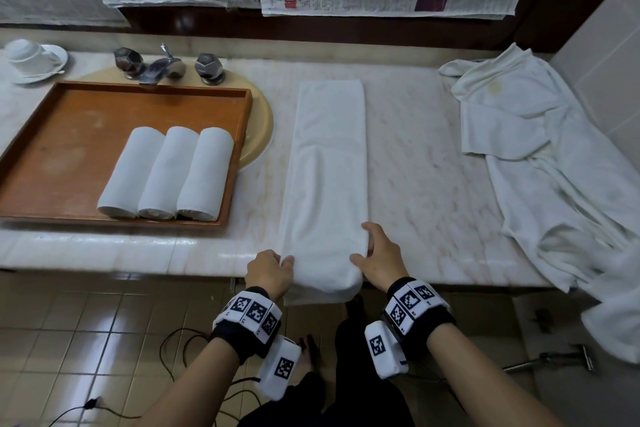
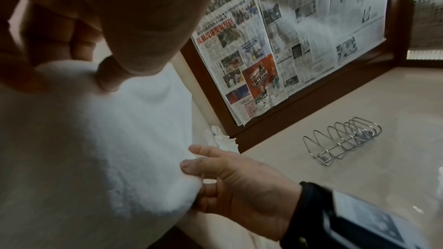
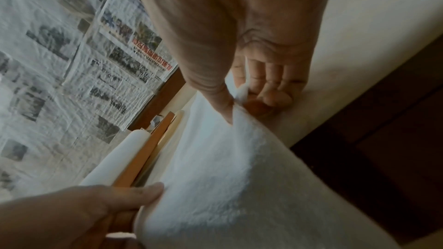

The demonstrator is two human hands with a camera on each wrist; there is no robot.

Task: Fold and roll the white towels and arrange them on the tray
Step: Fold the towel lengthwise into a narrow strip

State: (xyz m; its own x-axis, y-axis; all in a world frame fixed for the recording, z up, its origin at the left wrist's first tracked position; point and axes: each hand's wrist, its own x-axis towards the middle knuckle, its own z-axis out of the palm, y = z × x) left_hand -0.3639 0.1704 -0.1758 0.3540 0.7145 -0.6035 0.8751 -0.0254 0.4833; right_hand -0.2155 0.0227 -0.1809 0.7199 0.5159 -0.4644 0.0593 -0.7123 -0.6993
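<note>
Head: folded white towel (image 1: pixel 325 166) lies lengthwise on the marble table (image 1: pixel 422 163), near end over the front edge. Left hand (image 1: pixel 268 272) and right hand (image 1: pixel 379 258) each pinch a near corner. Three rolled towels (image 1: pixel 166 173) sit side by side in the wooden tray (image 1: pixel 69 135).

Left wrist: thumb and curled fingers (image 2: pixel 79 37) clamp the towel edge.

Right wrist: thumb and fingers (image 3: pixel 268 86) pinch the corner.

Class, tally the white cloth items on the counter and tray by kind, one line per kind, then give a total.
Rolled towels on the tray: 3
Folded towel held at its near end by both hands: 1
Unfolded crumpled cloth pile at right: 1
Total: 5
</note>
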